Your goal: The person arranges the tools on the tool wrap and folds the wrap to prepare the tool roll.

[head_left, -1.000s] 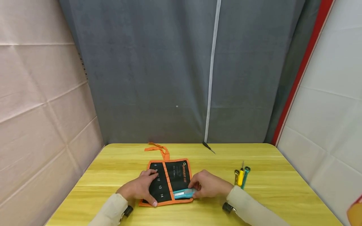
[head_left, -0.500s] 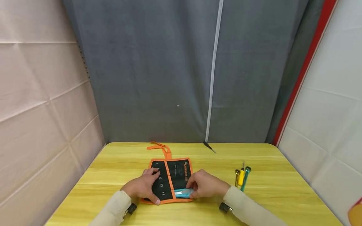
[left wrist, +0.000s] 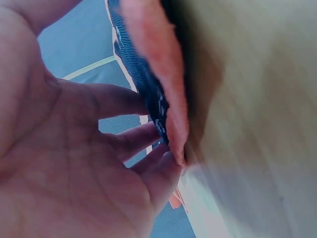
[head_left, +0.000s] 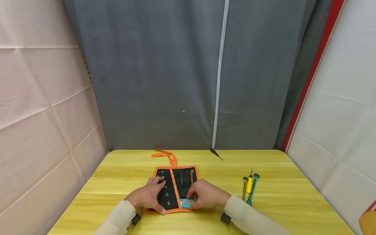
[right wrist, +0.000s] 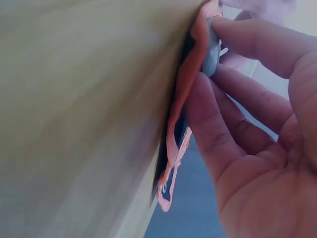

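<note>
One black pouch (head_left: 184,182), one teal cutter (head_left: 185,203)
Right hand (head_left: 207,195) is pinching the cutter by the orange middle band (head_left: 175,186); left hand (head_left: 147,195) lies loose on the numbered side.

Sleeves (head_left: 114,218), two: pale cream, unpatterned, worn full length. Wrist cameras (head_left: 136,219), two: black, rounded, one mounted beside each sleeve's end.

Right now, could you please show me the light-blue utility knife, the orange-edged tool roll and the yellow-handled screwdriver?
Light-blue utility knife (head_left: 185,203), head view: the uncovered part of its body.
Orange-edged tool roll (head_left: 182,190), head view: its bare black panel.
Yellow-handled screwdriver (head_left: 249,185), head view: the handle.
</note>
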The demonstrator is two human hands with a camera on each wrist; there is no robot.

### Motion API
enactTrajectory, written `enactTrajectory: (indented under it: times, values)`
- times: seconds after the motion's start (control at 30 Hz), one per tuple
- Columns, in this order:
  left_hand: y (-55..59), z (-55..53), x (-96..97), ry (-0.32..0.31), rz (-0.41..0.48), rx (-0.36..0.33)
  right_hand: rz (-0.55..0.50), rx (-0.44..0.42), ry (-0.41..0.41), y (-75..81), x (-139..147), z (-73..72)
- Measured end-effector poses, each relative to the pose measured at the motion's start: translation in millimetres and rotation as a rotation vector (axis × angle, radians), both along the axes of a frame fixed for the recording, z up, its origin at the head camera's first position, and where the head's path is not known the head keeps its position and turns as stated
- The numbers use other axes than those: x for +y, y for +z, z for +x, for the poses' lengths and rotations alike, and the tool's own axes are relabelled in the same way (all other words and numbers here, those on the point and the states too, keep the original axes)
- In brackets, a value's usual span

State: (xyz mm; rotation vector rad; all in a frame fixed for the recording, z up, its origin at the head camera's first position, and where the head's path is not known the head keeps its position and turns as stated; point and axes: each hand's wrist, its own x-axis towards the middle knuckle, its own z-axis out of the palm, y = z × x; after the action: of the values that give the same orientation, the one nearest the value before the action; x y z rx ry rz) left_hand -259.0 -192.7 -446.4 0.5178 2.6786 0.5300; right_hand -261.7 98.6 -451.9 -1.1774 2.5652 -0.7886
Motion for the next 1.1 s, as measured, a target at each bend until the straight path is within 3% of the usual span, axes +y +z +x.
enactTrajectory:
  times: [0.5, 0.73, 1.1]
  values:
    - [0.8, 2.0, 0.5, 0.005, -0.047, 0.008, 0.097, 0.071, 0.018, 1.5, -25.6, -0.5]
    - [-4.7, 0.5, -0.7, 0.008, -0.094, 0.005, 0.118, 0.071, 0.017, 2.1, -27.7, 3.2]
    - [-1.7, -1.5, -3.1, -0.026, -0.004, 0.020, 0.026, 0.037, 0.039, -2.6, -10.9, -3.2]
